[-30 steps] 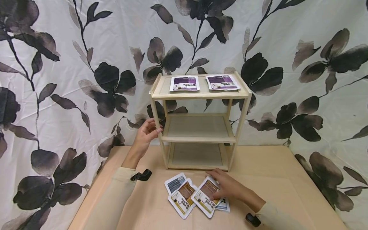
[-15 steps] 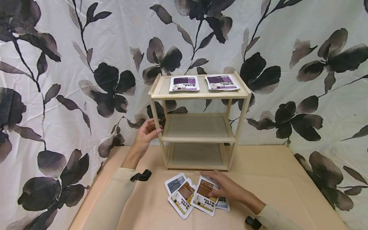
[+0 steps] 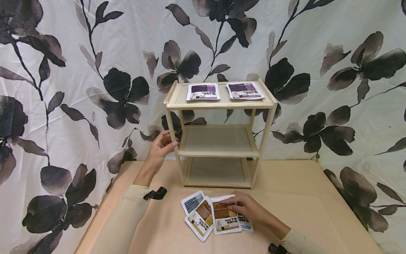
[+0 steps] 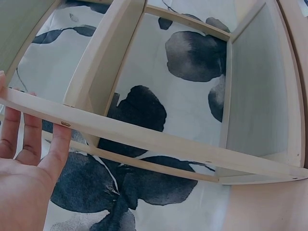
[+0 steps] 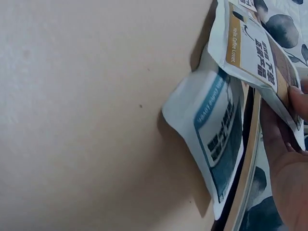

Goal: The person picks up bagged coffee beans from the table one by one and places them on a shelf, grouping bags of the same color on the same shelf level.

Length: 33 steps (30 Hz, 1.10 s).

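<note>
My left hand (image 3: 162,145) grips the left front post of a small three-tier wooden shelf (image 3: 219,154). In the left wrist view, the fingers of that hand (image 4: 29,178) pass behind the post (image 4: 144,137). My right hand (image 3: 248,208) pinches a brown-and-white coffee pouch (image 3: 226,223) by its right edge. Seen from the right wrist, the thumb (image 5: 299,100) lies on top of this pouch (image 5: 260,60), with fingers below. A blue-and-white pouch (image 3: 245,224) lies partly under it. Left of it, another brown pouch (image 3: 200,219) overlaps a second blue pouch (image 3: 192,203).
Two purple-and-white pouches (image 3: 203,92) lie side by side on the shelf's top tier. The middle tier (image 3: 219,139) and bottom tier (image 3: 218,172) are bare. A floral cloth (image 3: 317,53) hangs behind the peach-coloured tabletop (image 3: 301,197).
My right hand has turned the brown pouch from a slant to nearly straight, and its fingers have shifted on the pouch's upper right. The left hand stays on the post.
</note>
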### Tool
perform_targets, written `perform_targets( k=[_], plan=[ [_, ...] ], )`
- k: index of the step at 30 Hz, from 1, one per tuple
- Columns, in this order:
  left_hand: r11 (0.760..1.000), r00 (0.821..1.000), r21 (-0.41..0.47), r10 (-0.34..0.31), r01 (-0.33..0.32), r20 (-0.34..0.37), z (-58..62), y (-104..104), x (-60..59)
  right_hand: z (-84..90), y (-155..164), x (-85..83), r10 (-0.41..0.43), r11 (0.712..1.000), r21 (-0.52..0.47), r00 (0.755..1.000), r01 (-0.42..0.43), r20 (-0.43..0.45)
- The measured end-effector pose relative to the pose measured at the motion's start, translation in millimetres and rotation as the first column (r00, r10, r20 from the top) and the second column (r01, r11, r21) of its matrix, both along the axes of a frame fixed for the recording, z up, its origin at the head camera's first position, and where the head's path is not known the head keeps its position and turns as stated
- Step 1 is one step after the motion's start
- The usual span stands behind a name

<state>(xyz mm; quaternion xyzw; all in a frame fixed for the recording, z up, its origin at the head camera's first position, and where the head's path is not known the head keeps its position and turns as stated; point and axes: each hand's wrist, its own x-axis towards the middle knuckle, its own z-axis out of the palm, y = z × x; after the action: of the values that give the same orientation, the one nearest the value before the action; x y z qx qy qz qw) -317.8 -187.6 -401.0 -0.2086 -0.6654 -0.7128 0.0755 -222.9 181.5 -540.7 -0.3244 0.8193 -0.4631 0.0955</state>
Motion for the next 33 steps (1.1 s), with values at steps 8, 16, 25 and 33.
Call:
perform_targets(
  k=[8, 16, 25, 33],
  plan=[
    [1.0, 1.0, 0.001, -0.005, 0.005, 0.011, 0.6, 0, -1.1, -5.8, -2, 5.6, 0.045, 0.999, 0.028, 0.999, -0.045, -0.025],
    [1.0, 1.0, 0.001, 0.002, -0.002, 0.008, -0.5, 0, -2.4, -8.9, -1, 7.9, 0.076, 0.995, 0.064, 0.996, -0.078, 0.035],
    [1.0, 1.0, -0.01, 0.003, -0.003, 0.0, -0.1, -1, -2.3, -6.2, -2, 11.9, 0.045, 0.999, 0.006, 0.997, -0.045, 0.063],
    [1.0, 1.0, -0.012, 0.008, -0.008, 0.003, -0.3, -1, -0.7, -5.9, -1, 13.1, 0.038, 0.999, -0.031, 0.998, -0.036, 0.057]
  ],
)
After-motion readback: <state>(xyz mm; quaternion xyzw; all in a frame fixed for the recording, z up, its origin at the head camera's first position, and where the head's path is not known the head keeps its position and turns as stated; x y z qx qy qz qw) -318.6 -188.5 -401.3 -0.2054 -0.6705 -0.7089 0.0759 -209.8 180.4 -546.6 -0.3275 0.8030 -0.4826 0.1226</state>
